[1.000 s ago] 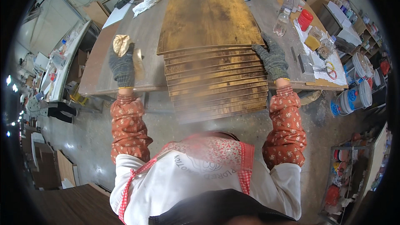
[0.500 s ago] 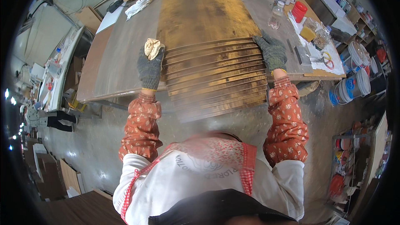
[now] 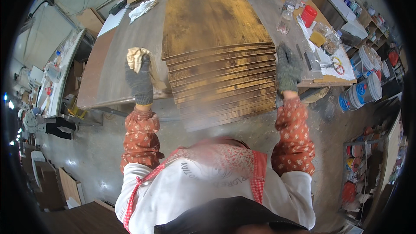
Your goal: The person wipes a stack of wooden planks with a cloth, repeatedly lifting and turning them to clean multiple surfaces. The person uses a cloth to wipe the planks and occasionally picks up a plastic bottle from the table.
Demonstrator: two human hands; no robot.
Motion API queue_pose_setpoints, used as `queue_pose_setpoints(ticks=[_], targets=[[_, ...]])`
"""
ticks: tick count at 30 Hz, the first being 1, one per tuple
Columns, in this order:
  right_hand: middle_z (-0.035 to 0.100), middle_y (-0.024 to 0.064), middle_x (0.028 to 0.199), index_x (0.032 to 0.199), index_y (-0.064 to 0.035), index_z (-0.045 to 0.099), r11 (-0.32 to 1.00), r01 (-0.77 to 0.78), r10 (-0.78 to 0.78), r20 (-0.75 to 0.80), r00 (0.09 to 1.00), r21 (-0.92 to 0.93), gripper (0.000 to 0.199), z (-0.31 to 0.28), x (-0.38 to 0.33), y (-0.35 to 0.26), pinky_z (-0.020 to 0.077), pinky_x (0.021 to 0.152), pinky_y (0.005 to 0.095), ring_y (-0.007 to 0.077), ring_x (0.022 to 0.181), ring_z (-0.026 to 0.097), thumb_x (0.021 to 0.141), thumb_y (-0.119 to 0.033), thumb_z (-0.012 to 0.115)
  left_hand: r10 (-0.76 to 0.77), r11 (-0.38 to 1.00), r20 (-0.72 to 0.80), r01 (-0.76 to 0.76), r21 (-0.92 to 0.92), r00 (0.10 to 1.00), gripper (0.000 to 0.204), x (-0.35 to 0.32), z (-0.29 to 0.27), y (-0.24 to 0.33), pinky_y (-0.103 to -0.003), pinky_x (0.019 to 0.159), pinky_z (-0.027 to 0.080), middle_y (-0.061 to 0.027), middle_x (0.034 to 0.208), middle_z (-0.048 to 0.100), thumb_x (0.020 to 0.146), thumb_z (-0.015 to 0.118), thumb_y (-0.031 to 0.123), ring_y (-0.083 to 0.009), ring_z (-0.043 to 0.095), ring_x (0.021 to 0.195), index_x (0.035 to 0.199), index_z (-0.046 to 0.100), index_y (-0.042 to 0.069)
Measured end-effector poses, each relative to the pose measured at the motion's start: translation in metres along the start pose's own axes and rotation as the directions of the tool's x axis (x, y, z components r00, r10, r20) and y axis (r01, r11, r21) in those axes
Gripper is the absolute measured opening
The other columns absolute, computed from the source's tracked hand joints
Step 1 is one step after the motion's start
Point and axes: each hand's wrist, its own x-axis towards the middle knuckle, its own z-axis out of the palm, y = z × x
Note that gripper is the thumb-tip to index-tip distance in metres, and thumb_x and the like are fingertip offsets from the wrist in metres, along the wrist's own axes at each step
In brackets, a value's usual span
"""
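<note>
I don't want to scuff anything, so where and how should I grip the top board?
Probably grip the top board by both side edges near the front corners, left hand from the left, right hand from the right, setting the crumpled cloth aside. It's wide and flat; its front-left corner seems to jut past the boards beneath.

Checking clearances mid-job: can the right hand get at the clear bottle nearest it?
Probably yes: the right hand looks empty beside the stack of boards, and only tabletop shows between it and the clear bottle.
</note>
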Motion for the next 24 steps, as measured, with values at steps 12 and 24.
queue_pose_setpoints(ticks=[12, 24], targets=[[0.040, 0.0141, 0.148, 0.150, -0.0041, 0.029, 0.520, -0.124, -0.434, 0.386, 0.814, 0.845, 0.075, 0.026, -0.099, -0.114, 0.0372, 0.109, 0.0376, 0.0257, 0.132, 0.043, 0.087, -0.011, 0.069, 0.136, 0.949, 0.703, 0.113, -0.296, 0.698, 0.057, -0.079, 0.067, 0.067, -0.034, 0.106, 0.039, -0.0114, 0.139, 0.047, 0.091, 0.066, 0.027, -0.0196, 0.048, 0.126, 0.136, 0.046, -0.001], [0.065, 0.0141, 0.116, 0.128, -0.0012, 0.056, 0.885, 0.406, -0.400, -0.073, 0.914, 0.229, 0.049, -0.027, 0.006, -0.054, 0.0545, 0.086, 0.0367, 0.0252, 0.101, 0.066, 0.087, -0.023, 0.070, -0.145, 0.929, 0.364, 0.000, 0.369, 0.920, 0.056, 0.058, 0.061, -0.005, -0.037, 0.096, 0.047, -0.0138, 0.124, 0.063, 0.089, 0.068, 0.038, -0.0260, 0.061, 0.113, 0.131, 0.054, 0.003]])
